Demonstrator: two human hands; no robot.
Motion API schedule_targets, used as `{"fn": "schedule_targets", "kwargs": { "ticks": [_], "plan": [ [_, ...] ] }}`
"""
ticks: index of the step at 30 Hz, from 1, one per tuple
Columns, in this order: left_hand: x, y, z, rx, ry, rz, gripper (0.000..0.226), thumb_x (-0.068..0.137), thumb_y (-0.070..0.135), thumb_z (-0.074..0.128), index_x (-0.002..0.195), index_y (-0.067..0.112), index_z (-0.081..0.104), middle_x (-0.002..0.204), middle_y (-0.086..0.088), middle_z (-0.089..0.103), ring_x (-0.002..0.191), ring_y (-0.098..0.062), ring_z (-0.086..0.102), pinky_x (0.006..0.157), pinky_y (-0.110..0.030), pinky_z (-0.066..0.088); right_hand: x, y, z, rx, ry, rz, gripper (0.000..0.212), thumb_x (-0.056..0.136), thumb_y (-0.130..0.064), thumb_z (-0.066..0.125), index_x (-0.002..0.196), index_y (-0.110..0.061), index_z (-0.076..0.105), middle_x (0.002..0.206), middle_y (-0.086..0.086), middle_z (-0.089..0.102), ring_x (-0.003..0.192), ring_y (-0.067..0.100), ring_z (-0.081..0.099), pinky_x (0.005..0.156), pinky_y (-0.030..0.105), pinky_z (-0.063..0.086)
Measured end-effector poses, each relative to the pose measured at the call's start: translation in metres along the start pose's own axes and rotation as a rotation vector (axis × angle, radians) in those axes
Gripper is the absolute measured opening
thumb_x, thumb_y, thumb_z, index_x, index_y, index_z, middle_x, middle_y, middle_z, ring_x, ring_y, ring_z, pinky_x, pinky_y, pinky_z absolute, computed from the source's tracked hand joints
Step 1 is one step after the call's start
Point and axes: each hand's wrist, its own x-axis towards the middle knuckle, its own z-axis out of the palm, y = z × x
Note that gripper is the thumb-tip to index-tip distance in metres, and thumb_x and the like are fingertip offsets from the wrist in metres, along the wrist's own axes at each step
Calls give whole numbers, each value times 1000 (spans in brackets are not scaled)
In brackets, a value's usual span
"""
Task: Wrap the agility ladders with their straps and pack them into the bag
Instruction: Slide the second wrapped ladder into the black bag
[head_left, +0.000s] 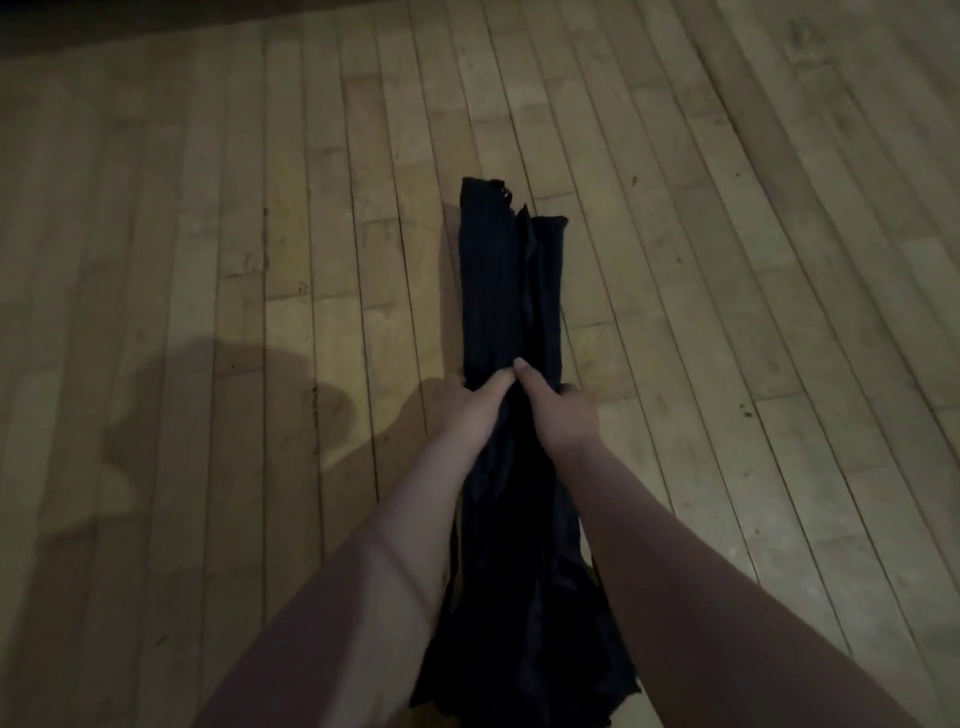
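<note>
A long black fabric bag (511, 291) lies on pale wooden floorboards (208, 260), pointing toward twelve o'clock, contents hidden. The left hand (470, 410) and right hand (566, 421) both clutch its middle.

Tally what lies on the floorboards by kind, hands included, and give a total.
black bag: 1
hands: 2, the left hand and the right hand, both gripping the bag
Total: 3

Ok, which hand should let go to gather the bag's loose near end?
Left, narrowly. The left hand and right hand both grip the black bag mid-length, thumbs meeting on top. The right thumb lies over the centre fold, so it could pin the bag while the left drops back.
</note>
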Motion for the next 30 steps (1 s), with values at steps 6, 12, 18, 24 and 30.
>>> {"fn": "schedule_targets", "kwargs": {
  "ticks": [6, 12, 18, 24, 30],
  "plan": [
    [-11, -8, 26, -136, 22, 94, 70, 82, 57, 57, 139, 21, 38, 129, 3, 47, 106, -17, 53, 93, -34, 47, 2, 8, -6, 233, -91, 50, 76, 75, -63, 62, 127, -9, 51, 112, 6, 62, 97, 22, 61, 85, 35, 50],
    [-22, -14, 33, -8, 3, 154, 74, 67, 69, 50, 133, 39, 34, 133, -1, 43, 110, -20, 51, 91, -37, 47, -9, 22, -16, 430, -371, 66, 72, 69, -69, 61, 126, -25, 59, 120, 0, 67, 110, 18, 64, 103, 41, 44],
    [-87, 49, -3, -85, 78, 399, 72, 76, 74, 44, 136, 38, 26, 138, 3, 44, 115, -16, 52, 95, -38, 46, -87, -54, -38, 379, -214, -224, 70, 80, -66, 55, 132, -20, 54, 120, -4, 66, 109, 8, 62, 101, 33, 47],
    [-220, 252, -95, -231, 238, 690, 48, 93, 52, 41, 129, 20, 39, 125, -4, 50, 107, -14, 53, 75, -12, 40, -215, -276, -102, 300, -114, -563, 54, 90, -61, 44, 116, -19, 66, 105, -4, 72, 96, 4, 67, 90, 29, 54],
    [-442, 514, -237, -226, 348, 999, 71, 97, 44, 35, 151, 23, -7, 157, 1, 18, 140, -12, 25, 97, -9, 18, -424, -556, -198, 268, -163, -934, 27, 95, -48, 42, 99, -36, 65, 90, -26, 66, 82, -21, 58, 68, -2, 43]
  ]
}}
